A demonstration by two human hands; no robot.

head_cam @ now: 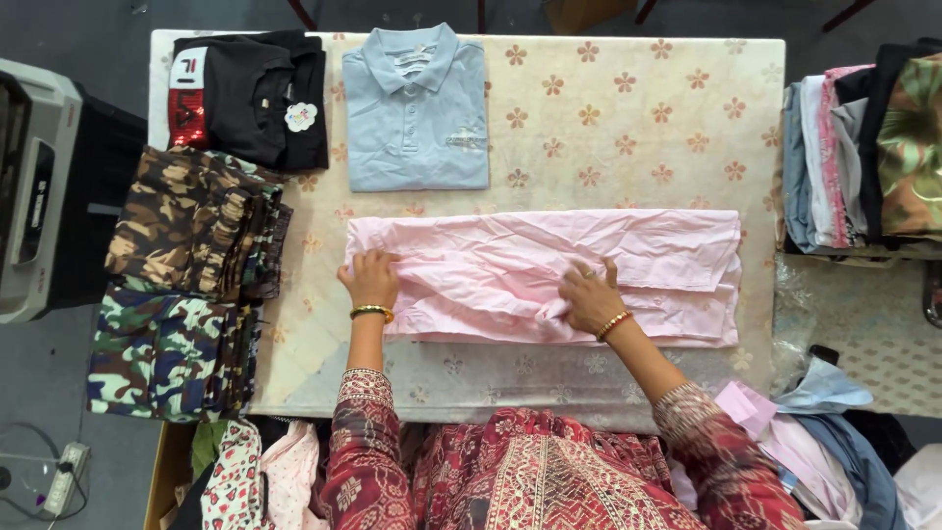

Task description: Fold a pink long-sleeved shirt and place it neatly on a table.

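Note:
A wrinkled pink garment (549, 270) lies folded into a long band across the table with a floral cloth (628, 118). My left hand (371, 278) rests flat on its left end, fingers spread, pressing the fabric. My right hand (589, 297) sits near the garment's middle, fingers curled and pinching a fold of the pink cloth. Both wrists wear bangles.
A folded light blue polo shirt (417, 108) lies behind the pink garment. Black shirts (250, 93) and camouflage stacks (191, 221) (167, 353) line the left edge. A pile of folded clothes (859, 147) stands at right, loose clothes (824, 442) at lower right. A grey machine (34, 186) sits far left.

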